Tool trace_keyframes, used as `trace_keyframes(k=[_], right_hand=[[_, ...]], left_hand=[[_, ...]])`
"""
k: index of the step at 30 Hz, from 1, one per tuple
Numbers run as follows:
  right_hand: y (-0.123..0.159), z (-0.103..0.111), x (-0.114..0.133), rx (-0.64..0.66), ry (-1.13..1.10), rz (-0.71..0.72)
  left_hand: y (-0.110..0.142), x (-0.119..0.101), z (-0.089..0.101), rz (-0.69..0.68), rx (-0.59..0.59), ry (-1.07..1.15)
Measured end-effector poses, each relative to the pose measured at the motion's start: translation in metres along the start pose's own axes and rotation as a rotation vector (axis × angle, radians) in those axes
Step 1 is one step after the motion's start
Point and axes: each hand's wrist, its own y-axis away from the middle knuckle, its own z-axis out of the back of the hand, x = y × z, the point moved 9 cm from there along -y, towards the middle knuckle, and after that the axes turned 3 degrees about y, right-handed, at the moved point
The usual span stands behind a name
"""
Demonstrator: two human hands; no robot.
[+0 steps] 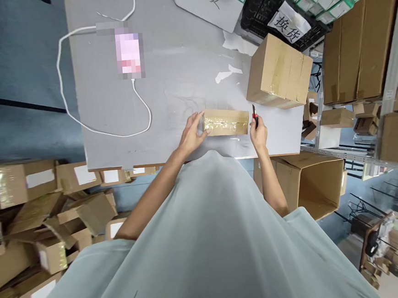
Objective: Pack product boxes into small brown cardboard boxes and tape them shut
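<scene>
A small cardboard box (pixel 226 122) lies near the table's front edge, with shiny clear tape along its upper face. My left hand (pixel 192 135) grips the left end of this box, thumb on the near side and fingers at the far corner. Just off the box's right end, my right hand (pixel 259 134) is closed around a red and black utility knife (pixel 255 116). The knife points away from me, and its tip stands apart from the box.
A larger taped box (pixel 279 74) stands at the table's right, near a black crate (pixel 264 10). Paper scraps (pixel 227 73) lie on the grey table (pixel 177 45). A white cable (pixel 115 136) loops at left. An open carton (pixel 321 187) sits below right; boxes (pixel 25 181) pile at left.
</scene>
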Motion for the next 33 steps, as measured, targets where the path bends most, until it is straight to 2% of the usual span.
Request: trace_keyframes(k=[2,6,10,17,27,33], right_hand=[[0.003,0.0,0.036,0.135,0.099,0.019],[0.011,-0.023,0.115,0.45,0.393,0.269],[0.009,-0.046,0.152,0.606,0.623,0.428],[-0.002,-0.061,0.169,0.681,0.781,0.485],[-0.006,-0.056,0.181,0.706,0.843,0.504],[-0.007,-0.058,0.187,0.712,0.849,0.521]], left_hand=[[-0.007,-0.002,-0.002,-0.046,0.061,-0.001],[-0.015,0.002,-0.009,-0.026,0.156,0.107],[-0.021,0.007,-0.016,0.011,0.188,0.232],[-0.025,0.013,-0.023,0.008,0.163,0.278],[-0.025,0.01,-0.02,0.021,0.171,0.304],[-0.027,0.016,-0.021,0.054,0.172,0.331]])
